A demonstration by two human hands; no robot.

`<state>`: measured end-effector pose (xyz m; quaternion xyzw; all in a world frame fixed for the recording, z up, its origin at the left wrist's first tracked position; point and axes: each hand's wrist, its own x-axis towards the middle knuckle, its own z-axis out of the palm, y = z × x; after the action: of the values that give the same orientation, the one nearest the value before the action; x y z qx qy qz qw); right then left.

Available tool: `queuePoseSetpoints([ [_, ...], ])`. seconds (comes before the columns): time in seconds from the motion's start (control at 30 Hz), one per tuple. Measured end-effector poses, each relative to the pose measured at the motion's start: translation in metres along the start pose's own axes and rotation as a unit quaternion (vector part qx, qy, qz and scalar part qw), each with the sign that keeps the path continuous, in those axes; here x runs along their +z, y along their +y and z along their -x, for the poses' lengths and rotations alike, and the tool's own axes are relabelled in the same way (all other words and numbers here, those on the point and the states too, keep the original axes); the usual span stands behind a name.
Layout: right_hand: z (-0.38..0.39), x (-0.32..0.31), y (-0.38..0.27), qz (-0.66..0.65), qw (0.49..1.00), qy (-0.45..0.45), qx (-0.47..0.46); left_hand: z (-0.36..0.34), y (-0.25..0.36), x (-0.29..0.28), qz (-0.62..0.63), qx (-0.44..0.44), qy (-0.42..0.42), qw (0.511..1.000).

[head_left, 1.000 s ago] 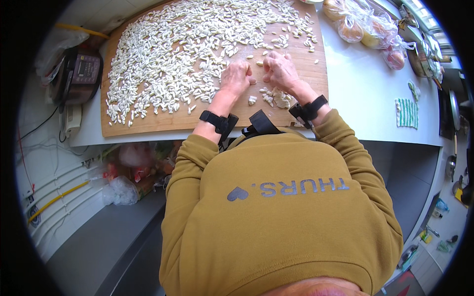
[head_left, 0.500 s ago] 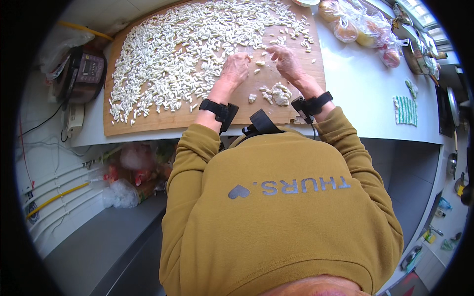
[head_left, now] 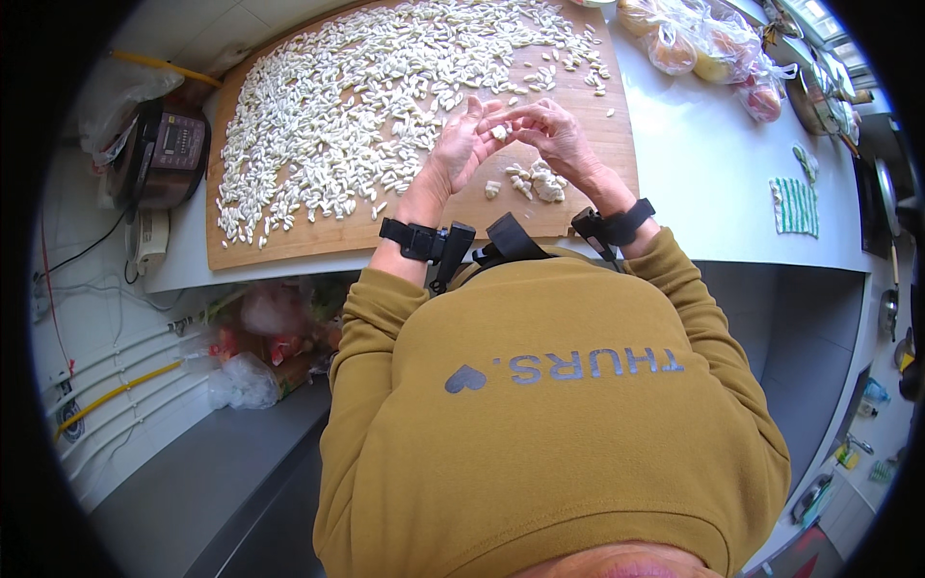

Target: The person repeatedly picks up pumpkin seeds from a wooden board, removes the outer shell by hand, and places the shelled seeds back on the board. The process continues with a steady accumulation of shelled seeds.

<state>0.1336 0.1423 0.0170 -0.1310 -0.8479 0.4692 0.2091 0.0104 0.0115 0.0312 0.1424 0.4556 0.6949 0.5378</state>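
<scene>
Small white oval dough pieces (head_left: 328, 125) cover most of a wooden board (head_left: 462, 214). My left hand (head_left: 462, 149) is raised over the board with its palm turned up, holding a few lumps of dough (head_left: 499, 132) on its fingers. Over these, my right hand (head_left: 559, 140) reaches in from the right, its fingers bent and its fingertips meeting the left fingers. What the right fingertips pinch, if anything, is too small to tell. A little heap of dough lumps (head_left: 544, 181) lies just below my hands, with a single lump (head_left: 492, 189) to its left.
A white countertop (head_left: 694, 183) carries the board. Plastic bags of fruit (head_left: 713, 48) lie at the far right, with a green-striped cloth (head_left: 794, 206) nearer. On the left stands a dark electric cooker (head_left: 173, 149). Bagged goods (head_left: 275, 328) sit below the counter.
My hands have come together from apart. The left has turned palm up and opened out, showing dough lumps; the right has moved left and slightly nearer, onto the left fingers.
</scene>
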Motion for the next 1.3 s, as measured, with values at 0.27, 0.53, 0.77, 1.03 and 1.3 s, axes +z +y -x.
queuePoseSetpoints([
  [0.27,0.001,0.006,0.004,-0.027,1.000,0.013,-0.009,0.007,-0.005,-0.005,-0.049,0.000,-0.014,0.999],
  [0.53,-0.001,0.003,0.001,-0.163,0.968,-0.053,0.185,0.019,-0.014,-0.031,-0.025,0.016,0.061,0.998],
  [0.77,-0.006,0.013,0.007,0.066,0.984,-0.120,0.111,0.024,-0.021,-0.043,-0.046,0.008,0.069,0.997],
  [1.03,-0.015,0.030,0.014,0.231,0.961,-0.152,-0.021,0.026,-0.025,-0.055,-0.040,0.013,0.078,0.996],
  [1.3,-0.017,0.030,0.010,0.279,0.941,-0.189,-0.035,0.038,-0.018,-0.072,-0.010,0.047,0.099,0.994],
])
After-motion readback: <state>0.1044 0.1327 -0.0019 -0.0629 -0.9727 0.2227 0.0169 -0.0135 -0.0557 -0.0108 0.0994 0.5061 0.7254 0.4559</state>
